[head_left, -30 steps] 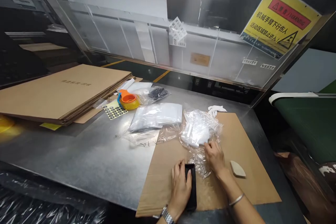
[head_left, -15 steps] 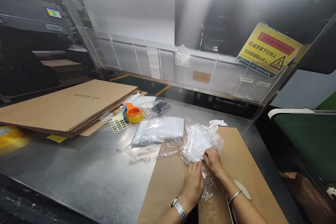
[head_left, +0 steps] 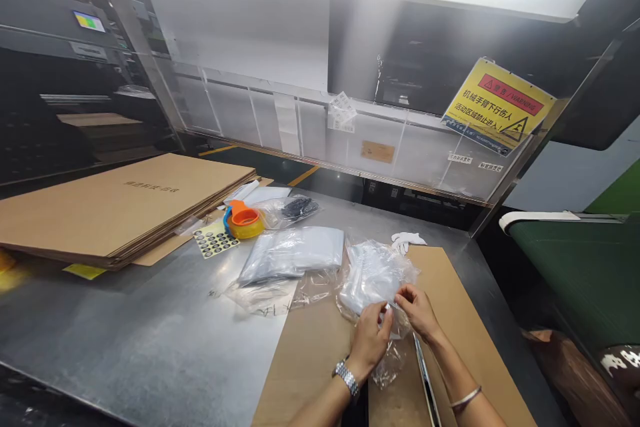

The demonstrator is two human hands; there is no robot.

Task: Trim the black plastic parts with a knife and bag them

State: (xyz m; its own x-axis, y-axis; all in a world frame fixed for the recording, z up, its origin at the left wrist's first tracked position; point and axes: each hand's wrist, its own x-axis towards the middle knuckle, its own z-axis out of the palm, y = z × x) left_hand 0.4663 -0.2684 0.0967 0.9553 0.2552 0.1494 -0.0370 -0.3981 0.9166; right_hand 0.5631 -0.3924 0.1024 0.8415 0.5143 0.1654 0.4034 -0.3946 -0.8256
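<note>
My left hand [head_left: 371,335] and my right hand [head_left: 418,310] meet over a sheet of brown cardboard [head_left: 460,320], both pinching a thin clear plastic bag [head_left: 389,353] that hangs down between them. Just behind my fingers lies a crumpled heap of clear plastic bags [head_left: 373,273]. A watch is on my left wrist and a bangle on my right. A dark flat object's edge [head_left: 426,380] shows under my right forearm.
On the metal table [head_left: 150,333] lie a stack of flat bags [head_left: 295,252], an orange and yellow tape dispenser [head_left: 243,221], a sticker sheet [head_left: 215,240], white gloves [head_left: 407,239] and a pile of flat cardboard [head_left: 120,203]. A clear guard with a yellow warning sign [head_left: 495,107] stands behind.
My left hand has let go of the black flat object and come up to join the right. Both now lift one clear bag off the cardboard. The camera has tilted up.
</note>
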